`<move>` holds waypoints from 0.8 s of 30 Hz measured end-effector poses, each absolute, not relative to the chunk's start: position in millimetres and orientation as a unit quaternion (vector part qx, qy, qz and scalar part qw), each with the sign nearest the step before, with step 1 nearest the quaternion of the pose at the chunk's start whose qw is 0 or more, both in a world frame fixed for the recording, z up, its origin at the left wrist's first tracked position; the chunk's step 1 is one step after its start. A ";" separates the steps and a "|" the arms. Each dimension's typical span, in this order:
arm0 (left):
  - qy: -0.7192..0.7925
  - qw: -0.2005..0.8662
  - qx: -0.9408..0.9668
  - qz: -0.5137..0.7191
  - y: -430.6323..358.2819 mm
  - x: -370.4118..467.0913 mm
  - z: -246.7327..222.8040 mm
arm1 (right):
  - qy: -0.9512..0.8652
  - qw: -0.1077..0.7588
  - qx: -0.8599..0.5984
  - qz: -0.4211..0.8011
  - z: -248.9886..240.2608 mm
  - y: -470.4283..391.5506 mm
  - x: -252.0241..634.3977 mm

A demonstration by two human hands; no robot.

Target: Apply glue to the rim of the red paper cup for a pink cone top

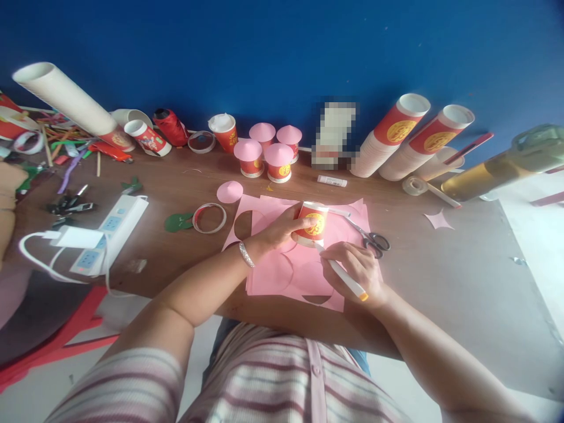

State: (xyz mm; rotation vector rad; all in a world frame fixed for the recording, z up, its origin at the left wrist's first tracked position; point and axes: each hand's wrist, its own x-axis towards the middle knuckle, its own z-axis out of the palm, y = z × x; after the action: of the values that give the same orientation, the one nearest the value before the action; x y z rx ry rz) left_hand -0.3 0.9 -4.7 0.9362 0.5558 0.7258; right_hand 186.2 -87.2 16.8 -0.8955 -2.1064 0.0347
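Observation:
My left hand [284, 226] is wrapped round a red and white paper cup [316, 222] with a yellow emblem, held over pink paper sheets [273, 270]. Beside the cup's lower edge, my right hand [352, 267] grips a white pen [348, 280] with an orange end, its tip close to the rim. Circles are drawn on the pink paper, and some round holes are cut in it. Black-handled scissors [375, 242] lie on the sheets to the right of the cup.
Behind stand several cups with pink cone tops [278, 155], a glue stick [332, 181] and stacked cups [398, 126]. At left are a power strip [110, 232], a tape ring [194, 218] and a loose pink cone [230, 191]. A bottle [493, 167] leans at right.

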 end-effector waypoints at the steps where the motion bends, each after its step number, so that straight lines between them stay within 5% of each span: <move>1: 0.260 0.792 0.437 0.337 0.9 -0.3 -4.5 | -0.838 0.413 -0.356 0.012 17.1 -87.2 186.1; 24: 0.266 0.787 0.442 0.339 -0.6 2.1 -2.3 | -0.847 0.409 -0.335 0.047 12.3 -87.6 184.8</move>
State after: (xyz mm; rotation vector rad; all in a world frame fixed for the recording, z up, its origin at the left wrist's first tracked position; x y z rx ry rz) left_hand 2.1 -0.6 -2.3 0.9529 0.5724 0.7314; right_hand 184.8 -87.6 12.3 -0.8448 -2.1348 0.1173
